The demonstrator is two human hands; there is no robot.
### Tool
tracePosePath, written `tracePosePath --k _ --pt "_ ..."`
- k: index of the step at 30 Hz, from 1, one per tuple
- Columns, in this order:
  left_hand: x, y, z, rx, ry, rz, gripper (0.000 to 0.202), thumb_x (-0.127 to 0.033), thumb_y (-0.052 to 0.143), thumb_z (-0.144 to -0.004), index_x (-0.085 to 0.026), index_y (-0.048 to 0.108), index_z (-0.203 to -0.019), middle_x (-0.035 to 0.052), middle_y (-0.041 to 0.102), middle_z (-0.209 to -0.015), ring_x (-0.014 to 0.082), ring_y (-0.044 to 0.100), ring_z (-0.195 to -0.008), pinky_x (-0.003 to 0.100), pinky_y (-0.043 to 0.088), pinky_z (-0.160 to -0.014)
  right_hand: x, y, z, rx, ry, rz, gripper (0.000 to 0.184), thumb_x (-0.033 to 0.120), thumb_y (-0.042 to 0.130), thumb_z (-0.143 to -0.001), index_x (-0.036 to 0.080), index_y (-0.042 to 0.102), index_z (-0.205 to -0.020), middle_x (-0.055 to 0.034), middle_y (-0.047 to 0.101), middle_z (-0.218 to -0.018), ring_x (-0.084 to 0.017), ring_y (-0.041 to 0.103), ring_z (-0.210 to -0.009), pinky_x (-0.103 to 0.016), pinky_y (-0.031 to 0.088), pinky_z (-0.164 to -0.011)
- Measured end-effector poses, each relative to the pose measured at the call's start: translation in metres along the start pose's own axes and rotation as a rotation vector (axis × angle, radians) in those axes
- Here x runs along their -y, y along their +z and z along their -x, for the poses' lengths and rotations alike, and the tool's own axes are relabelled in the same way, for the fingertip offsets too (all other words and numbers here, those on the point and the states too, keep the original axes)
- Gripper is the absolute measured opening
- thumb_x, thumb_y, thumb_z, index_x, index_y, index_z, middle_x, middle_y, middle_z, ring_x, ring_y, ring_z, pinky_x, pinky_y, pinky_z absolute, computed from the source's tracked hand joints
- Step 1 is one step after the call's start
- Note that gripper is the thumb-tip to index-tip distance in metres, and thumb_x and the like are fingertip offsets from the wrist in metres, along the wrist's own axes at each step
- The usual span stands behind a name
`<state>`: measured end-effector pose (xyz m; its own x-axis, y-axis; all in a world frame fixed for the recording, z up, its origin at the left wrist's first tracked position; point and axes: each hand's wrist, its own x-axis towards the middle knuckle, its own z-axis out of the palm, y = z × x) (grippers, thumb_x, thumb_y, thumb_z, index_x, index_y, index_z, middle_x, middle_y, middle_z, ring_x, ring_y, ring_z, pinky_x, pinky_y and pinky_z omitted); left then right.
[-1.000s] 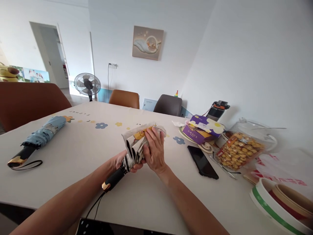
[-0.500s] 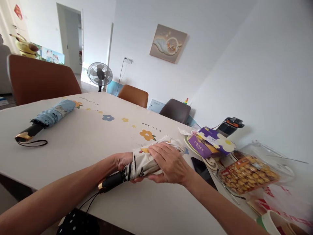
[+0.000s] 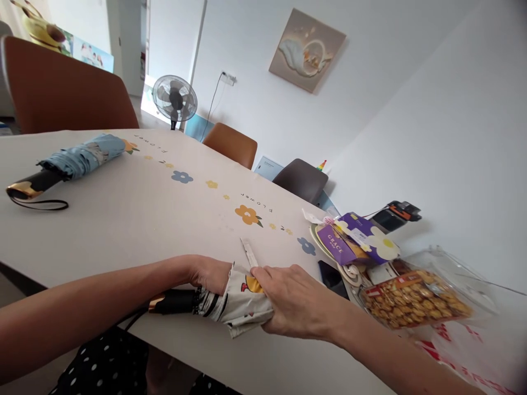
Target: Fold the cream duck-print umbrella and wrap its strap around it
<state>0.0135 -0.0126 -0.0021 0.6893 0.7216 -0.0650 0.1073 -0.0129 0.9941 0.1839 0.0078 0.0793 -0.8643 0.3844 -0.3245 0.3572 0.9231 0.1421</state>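
A folded white umbrella (image 3: 241,299) with a cartoon print lies across both hands over the near edge of the table. Its black handle (image 3: 177,302) with a gold end points left, and a dark cord hangs from it. My left hand (image 3: 212,274) is closed around the canopy near the handle, its fingers hidden by the cloth. My right hand (image 3: 298,302) is wrapped over the canopy's far end, thumb along the top. A narrow pale strip (image 3: 247,253) of the umbrella sticks up beyond that thumb. Farther left lies a blue folded umbrella (image 3: 86,157), touched by neither hand.
Flowers are printed on the white table (image 3: 156,219). At the right are a purple tissue box (image 3: 349,241), a dark phone (image 3: 332,278), a bag of round snacks (image 3: 415,299) and a black bottle (image 3: 393,216). Chairs (image 3: 66,88) and a fan (image 3: 175,99) stand beyond.
The white umbrella has come slightly nearer the table edge and lies more level. My right hand has shifted its grip, and the pale strip now stands out. The view has tilted downward.
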Motion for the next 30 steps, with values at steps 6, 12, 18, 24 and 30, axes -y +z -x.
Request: tracePosePath --k 6,12,18,24,30 --pt "0.001 -0.010 0.003 0.084 -0.162 0.400 0.029 -0.033 0.058 -0.066 -0.015 0.058 -0.089 0.0047 0.064 -0.080 0.0185 0.061 -0.072 0.032 0.051 -0.065 -0.015 0.002 0.008 -0.312 -0.115 0.454 0.023 0.015 0.048 -0.081 0.011 0.050 -0.104 -0.0065 0.057 -0.077 -0.018 0.053 -0.067 -0.029 0.033 -0.054" --pt "0.008 -0.016 -0.002 0.388 -0.210 0.605 0.036 -0.044 0.048 -0.071 -0.014 0.057 -0.089 0.0077 0.061 -0.069 0.0189 0.057 -0.055 0.027 0.043 -0.039 -0.025 0.017 0.022 -0.609 -0.091 0.718 0.028 0.007 0.046 -0.083 0.007 0.049 -0.111 -0.0124 0.059 -0.086 -0.022 0.055 -0.079 -0.035 0.037 -0.067" --pt "0.003 -0.010 0.001 0.306 -0.261 0.466 0.013 -0.028 0.055 -0.072 -0.017 0.052 -0.079 -0.0008 0.050 -0.054 0.0113 0.042 -0.040 0.021 0.034 -0.031 -0.010 0.036 0.023 -0.456 0.002 0.486 0.032 0.025 0.051 -0.079 0.006 0.051 -0.105 -0.0125 0.057 -0.082 -0.023 0.054 -0.071 -0.033 0.036 -0.059" --pt "-0.007 -0.004 0.011 0.250 -0.225 0.095 0.011 -0.028 0.054 -0.073 -0.018 0.049 -0.072 -0.0034 0.047 -0.054 0.0107 0.044 -0.043 0.022 0.037 -0.038 0.001 0.026 0.019 -0.123 0.091 0.106 0.024 0.032 0.056 -0.073 0.015 0.051 -0.089 -0.0072 0.059 -0.080 -0.021 0.057 -0.069 -0.029 0.033 -0.054" --pt "-0.008 -0.005 0.010 0.065 -0.186 -0.260 0.017 -0.026 0.058 -0.064 -0.020 0.048 -0.077 -0.0050 0.050 -0.064 0.0094 0.045 -0.054 0.021 0.038 -0.048 -0.005 0.013 0.007 0.052 0.122 -0.021 0.022 0.030 0.057 -0.067 0.017 0.047 -0.082 -0.0036 0.061 -0.073 -0.018 0.056 -0.058 -0.028 0.026 -0.049"
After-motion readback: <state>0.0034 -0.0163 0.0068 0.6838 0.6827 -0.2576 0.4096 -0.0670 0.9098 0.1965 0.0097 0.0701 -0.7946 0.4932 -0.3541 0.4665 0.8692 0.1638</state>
